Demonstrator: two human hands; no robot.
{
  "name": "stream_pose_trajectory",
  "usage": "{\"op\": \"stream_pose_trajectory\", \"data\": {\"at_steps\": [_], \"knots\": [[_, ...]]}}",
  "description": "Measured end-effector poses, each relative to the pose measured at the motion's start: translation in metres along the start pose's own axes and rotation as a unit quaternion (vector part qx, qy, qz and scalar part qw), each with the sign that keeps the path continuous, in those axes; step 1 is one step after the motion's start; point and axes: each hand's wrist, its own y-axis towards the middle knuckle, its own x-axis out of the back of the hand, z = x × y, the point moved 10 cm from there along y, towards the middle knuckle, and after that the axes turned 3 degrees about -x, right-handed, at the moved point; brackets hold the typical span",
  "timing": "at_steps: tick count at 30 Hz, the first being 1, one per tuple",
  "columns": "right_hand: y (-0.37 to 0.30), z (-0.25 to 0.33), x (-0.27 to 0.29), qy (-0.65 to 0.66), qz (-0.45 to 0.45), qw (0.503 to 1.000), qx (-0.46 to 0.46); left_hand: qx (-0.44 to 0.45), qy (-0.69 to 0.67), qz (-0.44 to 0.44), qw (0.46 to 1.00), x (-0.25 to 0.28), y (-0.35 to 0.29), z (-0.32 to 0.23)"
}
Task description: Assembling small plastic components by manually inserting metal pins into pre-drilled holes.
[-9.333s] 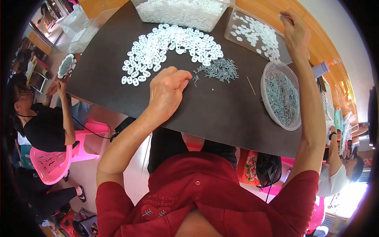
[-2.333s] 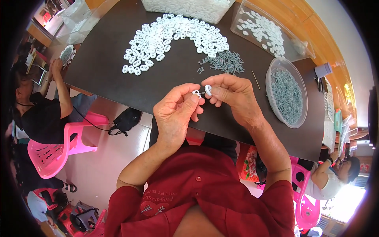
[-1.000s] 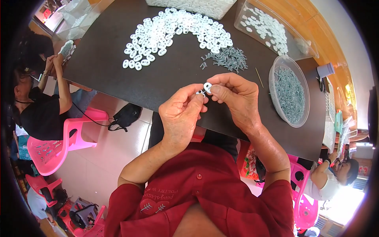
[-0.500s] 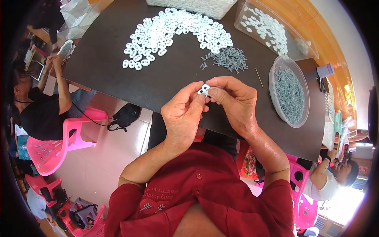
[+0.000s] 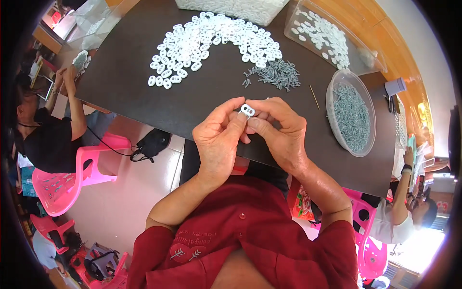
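Both bare hands meet in front of the red shirt, near the close edge of the bench, the left hand and the right hand pinching a small two-holed white piece between their thumbs and fingers. The piece sits at the far side of the fingertips, just beyond the thumbs, midway between the hands so that neither is clearly nearer; its long axis seems to run across from left to right, dipping a little toward the right hand. Whether a grey pin is seated in it cannot be told, because the fingers cover its lower part. Ahead and to the left spreads an arc of white pieces; a pile of grey pins adjoins the arc's right end, straight beyond the right hand. Farther right lie a thin stick, then a clear tub of similar grey pins. Behind these stand a clear box holding white discs and, at the far edge, a heaped clear bin.
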Motion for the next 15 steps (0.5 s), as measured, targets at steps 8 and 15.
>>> {"op": "stream_pose_trajectory", "data": {"at_steps": [8,15], "knots": [[-0.001,0.009,0.002,-0.061,-0.022,0.997,0.040,0.014,-0.003,-0.017,1.000,0.003,0.000,0.002],[-0.006,0.019,0.002,-0.152,-0.052,0.980,0.120,0.032,0.012,-0.007,0.999,0.004,0.001,0.004]]}}
